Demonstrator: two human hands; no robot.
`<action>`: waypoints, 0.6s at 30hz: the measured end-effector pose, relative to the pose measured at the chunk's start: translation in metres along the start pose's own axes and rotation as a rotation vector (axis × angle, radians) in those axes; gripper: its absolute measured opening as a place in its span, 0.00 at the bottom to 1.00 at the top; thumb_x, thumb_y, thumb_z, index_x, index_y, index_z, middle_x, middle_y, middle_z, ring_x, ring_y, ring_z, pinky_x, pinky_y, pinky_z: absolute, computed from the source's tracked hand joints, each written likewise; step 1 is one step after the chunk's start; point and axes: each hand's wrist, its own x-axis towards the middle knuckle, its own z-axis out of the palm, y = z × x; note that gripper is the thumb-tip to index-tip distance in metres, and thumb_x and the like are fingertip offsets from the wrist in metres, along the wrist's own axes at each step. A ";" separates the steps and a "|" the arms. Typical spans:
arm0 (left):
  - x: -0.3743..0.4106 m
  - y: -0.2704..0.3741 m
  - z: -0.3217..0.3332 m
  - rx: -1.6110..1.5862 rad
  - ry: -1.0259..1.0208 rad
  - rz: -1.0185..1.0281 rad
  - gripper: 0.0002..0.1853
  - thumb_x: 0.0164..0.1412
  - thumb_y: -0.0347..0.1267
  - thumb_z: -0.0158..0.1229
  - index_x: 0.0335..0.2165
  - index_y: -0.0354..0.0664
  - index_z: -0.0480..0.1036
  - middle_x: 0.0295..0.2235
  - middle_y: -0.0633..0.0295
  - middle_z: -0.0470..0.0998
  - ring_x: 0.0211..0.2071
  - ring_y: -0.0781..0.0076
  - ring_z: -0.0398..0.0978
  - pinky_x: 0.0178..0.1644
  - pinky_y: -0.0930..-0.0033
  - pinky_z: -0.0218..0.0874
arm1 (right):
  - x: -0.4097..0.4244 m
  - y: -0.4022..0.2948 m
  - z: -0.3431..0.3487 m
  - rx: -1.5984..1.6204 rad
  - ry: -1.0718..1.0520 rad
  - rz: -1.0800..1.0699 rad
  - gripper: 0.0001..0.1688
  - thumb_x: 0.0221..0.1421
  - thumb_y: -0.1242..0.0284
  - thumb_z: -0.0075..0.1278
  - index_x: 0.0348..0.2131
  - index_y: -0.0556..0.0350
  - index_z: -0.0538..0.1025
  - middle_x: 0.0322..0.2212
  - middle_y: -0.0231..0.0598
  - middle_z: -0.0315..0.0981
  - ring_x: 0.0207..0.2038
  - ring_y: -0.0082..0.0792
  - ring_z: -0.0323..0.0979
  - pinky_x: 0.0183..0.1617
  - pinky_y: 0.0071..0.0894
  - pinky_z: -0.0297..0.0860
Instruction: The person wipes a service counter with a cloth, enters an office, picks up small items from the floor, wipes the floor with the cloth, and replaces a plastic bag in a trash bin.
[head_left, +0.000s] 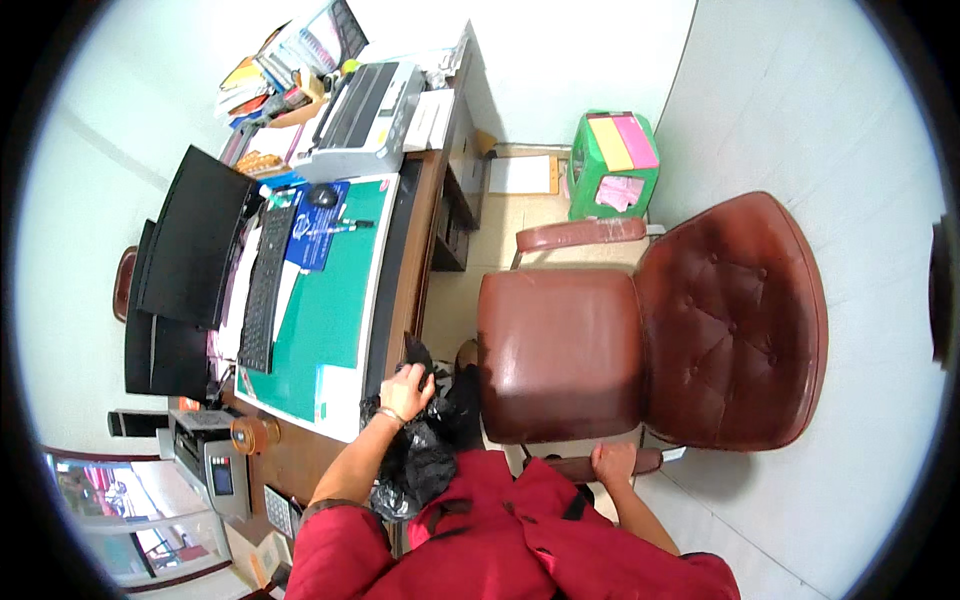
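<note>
My left hand (406, 391) grips the gathered top of a black plastic bag (421, 457), close to the front edge of the wooden desk (417, 277). The bag hangs beside my body, and its contents are hidden. On the other side, my right hand (615, 463) is closed around the near armrest (646, 460) of a brown leather office chair (562, 352). The chair's seat faces the desk, and its buttoned backrest (735, 330) is towards the wall.
A green plastic stool (577, 172) holds coloured folders near the far wall. The desk carries a keyboard (266, 292), a monitor (199, 240), a mouse (322, 196) and a printer (364, 112). A clipboard (523, 175) lies on the floor. Beside the screens stands a telephone-like machine (217, 465).
</note>
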 end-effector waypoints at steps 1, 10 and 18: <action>0.029 0.001 -0.004 -0.027 0.031 0.011 0.11 0.51 0.39 0.54 0.27 0.45 0.66 0.23 0.55 0.71 0.24 0.52 0.72 0.26 0.55 0.64 | -0.001 0.000 -0.002 0.000 0.014 -0.005 0.20 0.48 0.64 0.42 0.11 0.53 0.73 0.13 0.41 0.70 0.19 0.41 0.68 0.31 0.40 0.60; 0.116 -0.028 0.014 -0.064 0.149 0.089 0.09 0.48 0.36 0.57 0.27 0.44 0.69 0.22 0.57 0.71 0.23 0.55 0.72 0.25 0.60 0.64 | 0.008 0.000 -0.005 0.039 -0.003 -0.005 0.18 0.46 0.65 0.42 0.10 0.50 0.73 0.12 0.37 0.70 0.18 0.39 0.69 0.32 0.39 0.60; 0.123 -0.037 0.018 -0.050 0.141 0.119 0.08 0.48 0.35 0.57 0.27 0.45 0.69 0.22 0.56 0.70 0.23 0.53 0.71 0.24 0.58 0.64 | 0.025 -0.010 -0.002 0.080 0.053 0.044 0.18 0.46 0.65 0.43 0.09 0.51 0.72 0.12 0.38 0.70 0.18 0.39 0.68 0.32 0.38 0.60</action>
